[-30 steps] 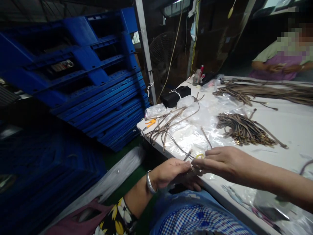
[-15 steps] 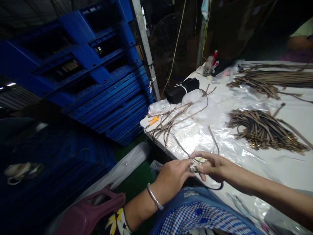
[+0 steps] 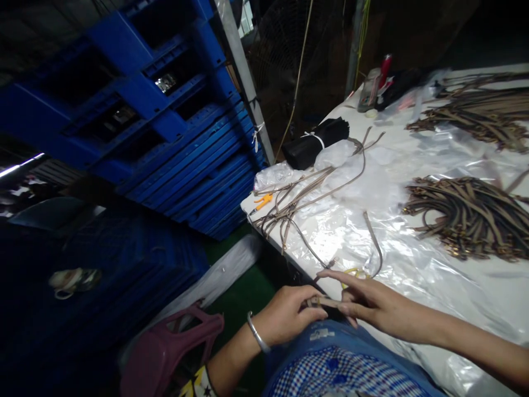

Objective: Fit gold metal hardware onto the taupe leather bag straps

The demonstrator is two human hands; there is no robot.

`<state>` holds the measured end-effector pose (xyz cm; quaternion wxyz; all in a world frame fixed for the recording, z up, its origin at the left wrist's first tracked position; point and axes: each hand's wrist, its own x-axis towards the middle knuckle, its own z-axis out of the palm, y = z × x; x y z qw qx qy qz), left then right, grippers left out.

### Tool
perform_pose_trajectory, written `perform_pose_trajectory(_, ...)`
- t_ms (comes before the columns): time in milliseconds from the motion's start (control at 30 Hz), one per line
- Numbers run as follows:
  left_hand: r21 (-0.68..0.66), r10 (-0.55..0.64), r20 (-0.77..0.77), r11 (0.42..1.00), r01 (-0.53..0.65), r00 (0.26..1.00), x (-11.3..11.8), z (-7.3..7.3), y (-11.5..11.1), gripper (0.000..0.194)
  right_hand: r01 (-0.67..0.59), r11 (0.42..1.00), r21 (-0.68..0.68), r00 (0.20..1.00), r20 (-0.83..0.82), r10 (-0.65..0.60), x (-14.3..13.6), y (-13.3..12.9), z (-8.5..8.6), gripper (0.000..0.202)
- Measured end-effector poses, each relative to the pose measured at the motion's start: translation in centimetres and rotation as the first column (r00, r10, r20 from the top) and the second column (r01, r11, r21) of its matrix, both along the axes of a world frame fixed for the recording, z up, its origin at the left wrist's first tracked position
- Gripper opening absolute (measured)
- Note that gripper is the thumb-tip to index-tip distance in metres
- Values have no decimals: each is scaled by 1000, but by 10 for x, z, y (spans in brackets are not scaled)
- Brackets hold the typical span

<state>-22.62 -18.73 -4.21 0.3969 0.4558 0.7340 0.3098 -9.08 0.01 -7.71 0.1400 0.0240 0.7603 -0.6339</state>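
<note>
A narrow taupe strap [image 3: 325, 301] stretches between my two hands, just above my lap at the table's near edge. My left hand [image 3: 287, 311], with a silver bangle on the wrist, pinches its left end; a small pale piece shows at the fingertips, too small to make out. On the strap's other end, my right hand [image 3: 367, 303] closes thumb and fingers, its index finger stretched out. Something with yellow handles [image 3: 356, 272] lies on the table behind the right hand, partly hidden. Beyond it a loose strap [image 3: 375, 242] curves over clear plastic.
Bundled straps with brass-coloured ends [image 3: 471, 218] lie on the right. Thin straps [image 3: 306, 193], an orange tool [image 3: 263, 203] and a black roll [image 3: 316, 142] are at the left corner. Blue pallets [image 3: 194, 176] and a dark pink stool [image 3: 165, 353] stand left of the table.
My hands have moved lower and slightly apart, and a length of strap now shows between them. The dark loop below my right hand is out of sight. The view has shifted somewhat.
</note>
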Motion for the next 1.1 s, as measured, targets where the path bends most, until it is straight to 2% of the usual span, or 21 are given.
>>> perform_pose_trajectory(100,-1,-25,-25,1000,25,999,5,-1,3,16,-39,998,41,999,-28,40,-9,1,2,58)
perform_pose_trajectory(200,-9,-58,-1,998,58,998,5,2,4,21,-96,995,16,995,16,96,-13,6,5,57)
perform_pose_trajectory(267,-26,-73,145,997,77,987,4,4,4,29,-110,994,-28,991,70,111,-11,10,6,58)
perform_pose_trajectory(367,-70,-24,428,996,60,903,7,2,4,38,-104,994,-36,986,125,108,-8,15,8,58)
perform_pose_trajectory(433,-96,16,487,995,35,873,12,-2,5,39,-120,993,-19,982,143,122,-7,17,8,62)
perform_pose_trajectory(533,-70,9,381,997,19,924,20,-10,8,34,-136,989,-61,976,165,145,-6,16,5,68)
perform_pose_trajectory(600,-33,22,277,999,-14,961,25,-18,11,33,-102,987,-121,980,161,121,-5,13,-4,67)
perform_pose_trajectory(700,39,140,102,989,-145,985,29,-32,16,38,14,980,-196,990,143,14,-5,4,-25,70)
perform_pose_trajectory(800,127,196,-68,974,-186,978,27,-46,23,44,156,933,-324,974,209,-90,-7,-5,-45,85)
perform_pose_trajectory(900,139,148,-167,982,-126,975,20,-49,32,50,276,868,-413,948,266,-175,-13,-8,-55,98)
perform_pose_trajectory(1000,130,127,-139,986,-109,982,16,-45,42,50,315,862,-398,942,241,-233,-18,-6,-56,97)
perform_pose_trajectory(1033,135,164,-73,979,-153,984,17,-43,45,47,322,866,-382,943,213,-257,-20,-5,-56,93)
perform_pose_trajectory(1100,135,299,119,940,-314,947,19,-42,51,41,343,868,-359,939,158,-305,-24,-2,-54,84)
